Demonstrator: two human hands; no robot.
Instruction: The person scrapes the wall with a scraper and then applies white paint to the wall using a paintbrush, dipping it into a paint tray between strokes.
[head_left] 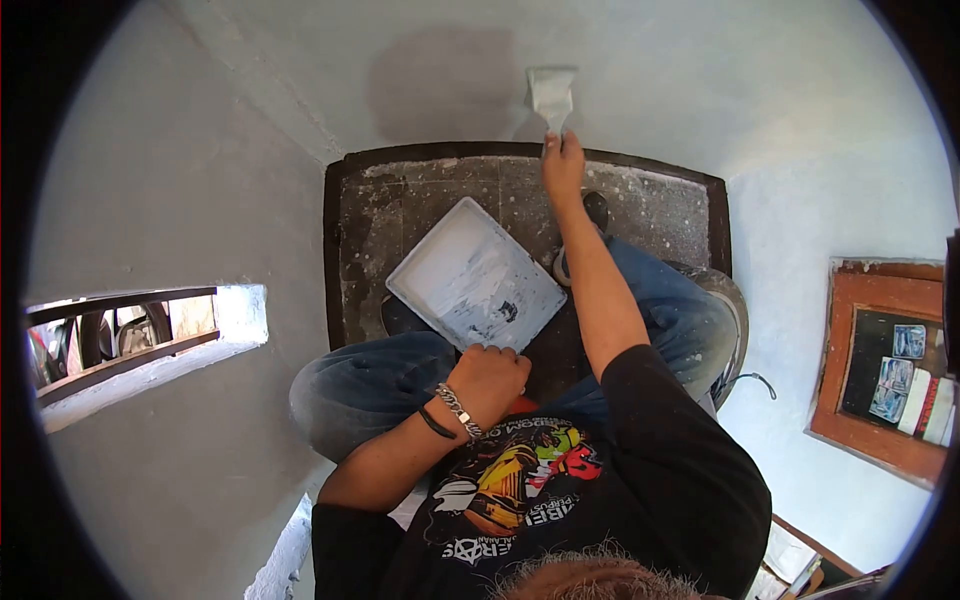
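Note:
My right hand (564, 165) is closed round the handle of a wide paint brush (552, 92), whose pale, paint-covered head lies against the grey wall (640, 60) in front. My left hand (491, 380) grips the near corner of a square white paint tray (455, 262), its fingers curled at the rim. The tray is turned like a diamond, with whitish paint in it and a dark patch near its right side. A bracelet and a black band are round my left wrist.
Below the wall is a dark, paint-spattered tiled floor (375, 215) with a dark border. At left, a barred opening (130, 340) cuts the grey wall. A wooden-framed window (838, 350) is at right. A thin dark hook-like wire (755, 378) shows beside my right knee.

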